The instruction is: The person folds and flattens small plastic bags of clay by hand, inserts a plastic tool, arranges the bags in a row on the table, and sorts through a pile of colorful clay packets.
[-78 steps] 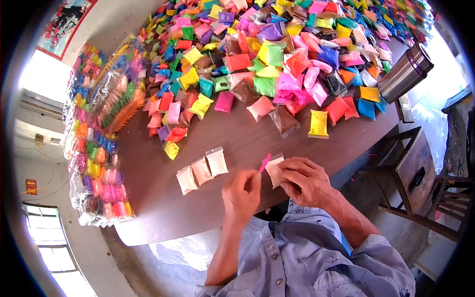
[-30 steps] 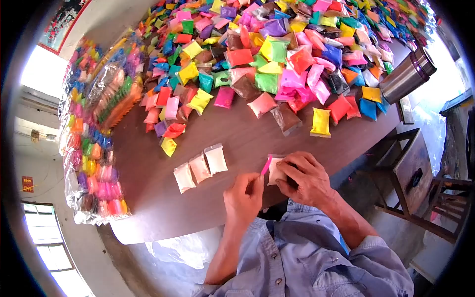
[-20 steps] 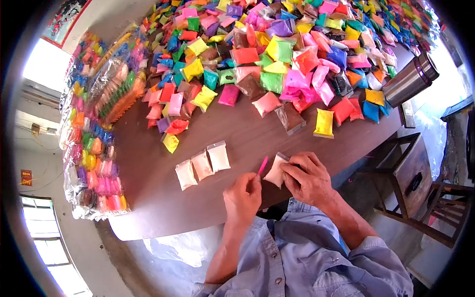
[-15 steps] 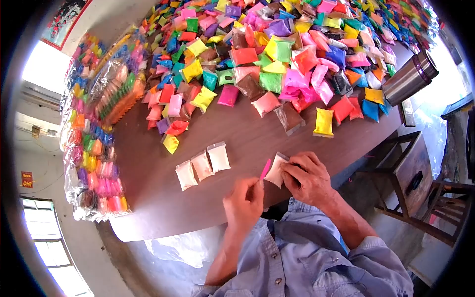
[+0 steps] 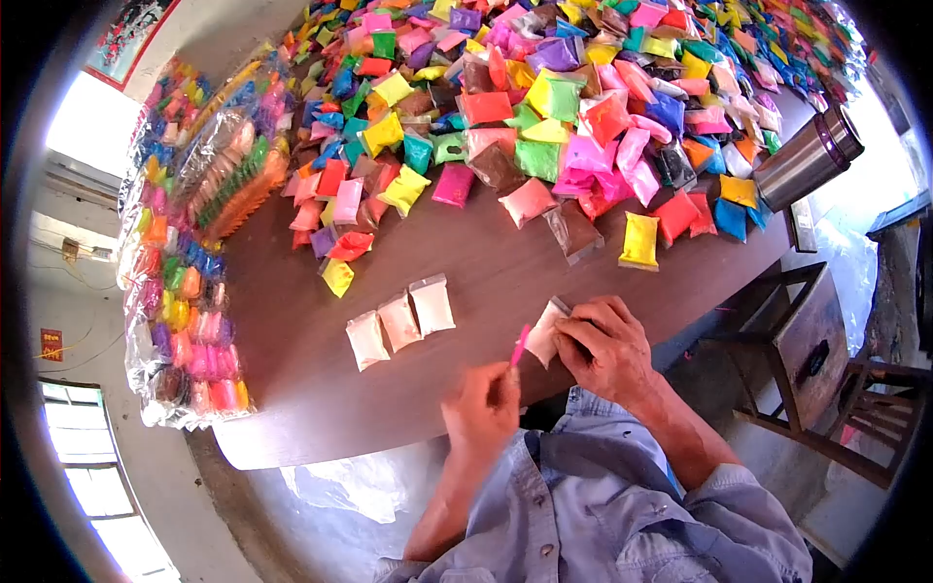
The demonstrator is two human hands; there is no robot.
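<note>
Pale packet [image 5: 547,335] pinched by the right hand [image 5: 607,350], at that hand's ten o'clock; pink stick [image 5: 521,344] gripped by the left hand [image 5: 481,401].
Light, soft, slightly slippery handling is suggested; a side edge is best held. Whether stick and packet touch cannot be judged.

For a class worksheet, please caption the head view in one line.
Pink stick in the left grip, pale packet in the right grip, bright packets piled beyond.
</note>
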